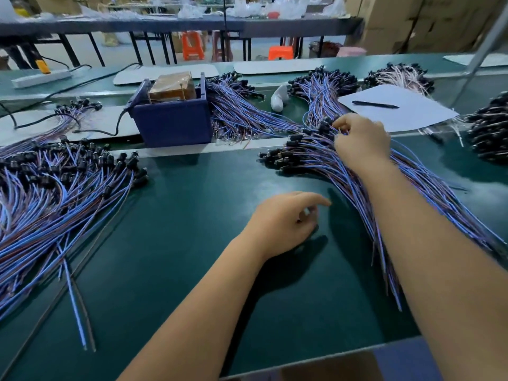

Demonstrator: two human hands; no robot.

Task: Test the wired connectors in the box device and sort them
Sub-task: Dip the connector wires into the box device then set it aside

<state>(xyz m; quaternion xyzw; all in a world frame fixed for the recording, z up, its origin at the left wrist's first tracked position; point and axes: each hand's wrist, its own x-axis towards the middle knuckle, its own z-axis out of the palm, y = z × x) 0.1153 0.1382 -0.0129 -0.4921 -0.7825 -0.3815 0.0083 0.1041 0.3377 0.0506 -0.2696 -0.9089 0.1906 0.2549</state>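
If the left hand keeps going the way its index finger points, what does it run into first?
The left hand points right across bare green mat. First in line, probably, are the blue wires trailing from the right-hand bundle under the right hand; depth is unclear.

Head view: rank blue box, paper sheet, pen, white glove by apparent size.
1. Paper sheet and blue box: look alike in area, and the box sits nearer, so no ranking between them.
2. Pen and white glove: longer against bulkier, no ranking.

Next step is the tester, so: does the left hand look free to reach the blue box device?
Probably yes. The left hand holds nothing visible, and bare green mat lies between it and the blue box device; the wire piles sit off to the sides.
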